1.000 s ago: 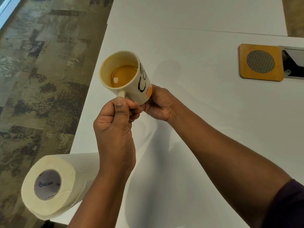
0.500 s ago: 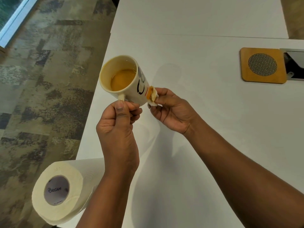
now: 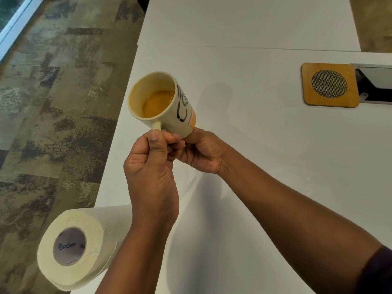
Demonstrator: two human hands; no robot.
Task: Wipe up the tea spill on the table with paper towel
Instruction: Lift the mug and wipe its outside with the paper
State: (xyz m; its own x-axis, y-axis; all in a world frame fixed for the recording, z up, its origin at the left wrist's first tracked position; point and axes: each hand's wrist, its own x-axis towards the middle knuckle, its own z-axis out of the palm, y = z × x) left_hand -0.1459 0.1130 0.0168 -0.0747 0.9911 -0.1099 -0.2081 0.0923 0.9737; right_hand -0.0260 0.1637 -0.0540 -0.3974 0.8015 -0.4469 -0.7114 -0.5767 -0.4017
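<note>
The left hand (image 3: 151, 177) holds a cream mug (image 3: 164, 103) above the white worktop (image 3: 265, 145), its fingers (image 3: 172, 139) curled round the handle with the thumb pressed on top. The mug is tilted, its mouth turned up and to the left, and tea (image 3: 157, 102) sits low inside it. The right hand (image 3: 202, 152) is tucked just under the mug's base, right of the left fingers; its fingers are curled against the bottom edge, and whether they pinch a piece of paper towel there cannot be told, since the mug and the left hand cover them. A paper towel roll (image 3: 78, 247) lies on its side at the worktop's near left edge, below and left of the left fingers. A wooden coaster (image 3: 329, 84) with a mesh centre lies well to the right of both hands.
</note>
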